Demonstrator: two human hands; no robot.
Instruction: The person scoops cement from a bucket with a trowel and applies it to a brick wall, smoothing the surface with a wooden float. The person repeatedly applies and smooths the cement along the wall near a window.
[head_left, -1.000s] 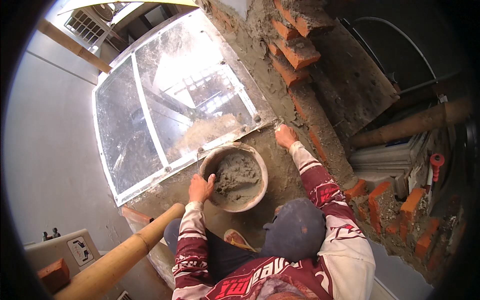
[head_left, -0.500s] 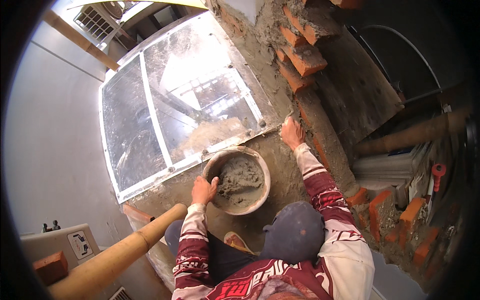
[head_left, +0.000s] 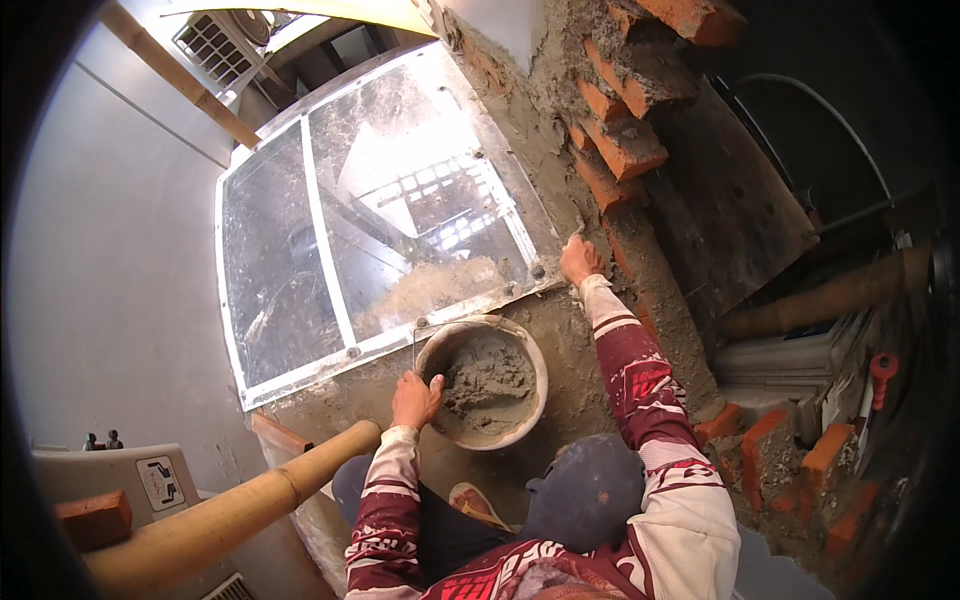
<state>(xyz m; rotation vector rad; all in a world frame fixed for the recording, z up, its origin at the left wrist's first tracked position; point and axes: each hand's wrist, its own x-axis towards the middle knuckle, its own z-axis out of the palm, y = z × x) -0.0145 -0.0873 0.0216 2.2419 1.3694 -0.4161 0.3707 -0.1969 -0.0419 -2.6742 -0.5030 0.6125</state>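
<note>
My left hand (head_left: 416, 400) grips the near-left rim of a round bucket (head_left: 541, 400), its thumb over the edge. Wet grey mortar (head_left: 490, 380) lies inside, with a hollow scooped in it. My right hand (head_left: 581, 260) is closed and held against the mortar-smeared wall strip (head_left: 550, 170), just right of the clear panel's near corner. Whatever those fingers hold is hidden behind the hand. The white-framed clear panel (head_left: 265, 260) lies beyond the bucket, dusty and spattered with mortar.
Broken orange bricks (head_left: 625, 145) jut from the wall at upper right; more bricks (head_left: 765, 445) stand at lower right. A bamboo pole (head_left: 290, 480) crosses at lower left, near a loose brick (head_left: 95, 520). A red-handled tool (head_left: 882, 370) stands at right. My knee (head_left: 590, 490) is beside the bucket.
The whole view has shifted slightly. My right hand has moved a little farther along the wall, closer to the panel's edge. My left hand stays on the bucket rim.
</note>
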